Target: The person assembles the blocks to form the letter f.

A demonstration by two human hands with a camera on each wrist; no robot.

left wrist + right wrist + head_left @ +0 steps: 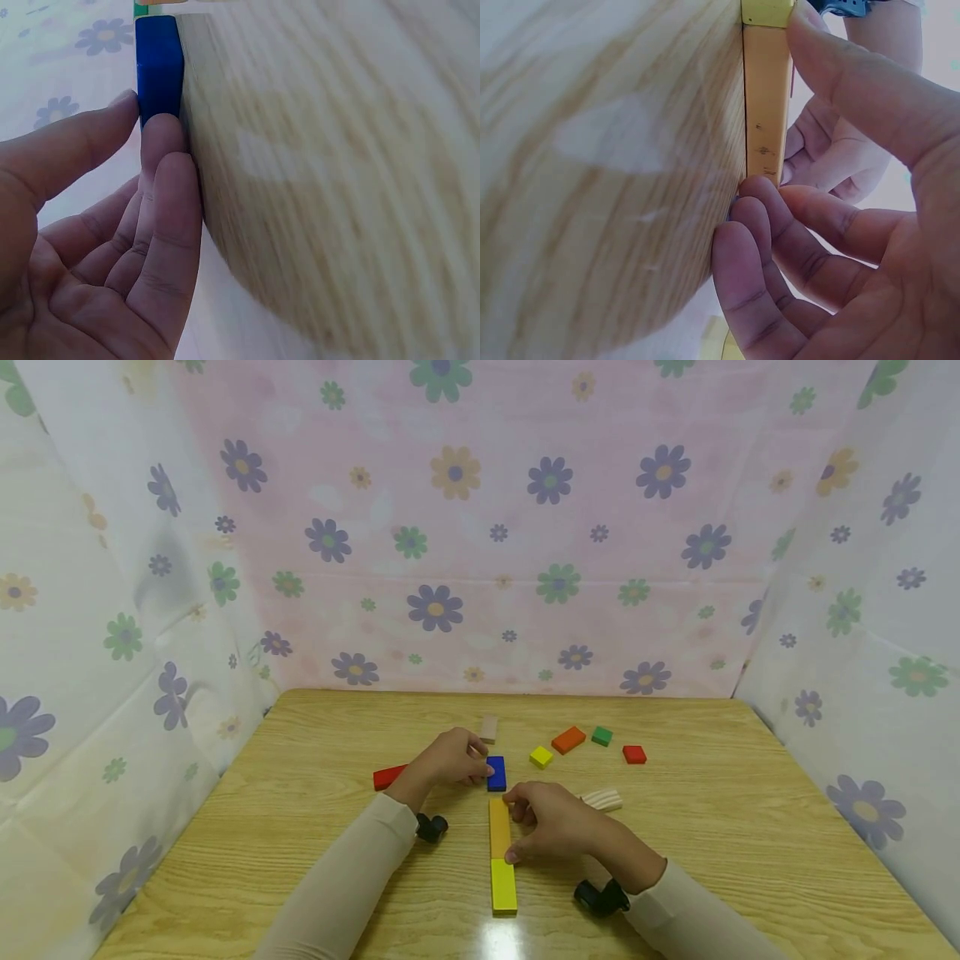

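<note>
A blue block (496,773) lies upright of centre on the table, and my left hand (454,756) pinches its left end, with thumb and fingertips at it in the left wrist view. Below it, a long orange block (499,828) lies end to end with a yellow block (504,887) in a straight line. My right hand (558,821) spans the orange block. Its thumb (810,37) lies by the joint with the yellow block and its bent fingers meet the far end. A small gap parts the blue block from the orange one.
A red block (389,777) lies partly behind the left wrist. Farther back are a plain wooden block (489,728), a small yellow block (541,757), an orange block (568,740), a green block (602,736) and a red block (634,754). A pale ridged piece (603,799) sits behind the right hand.
</note>
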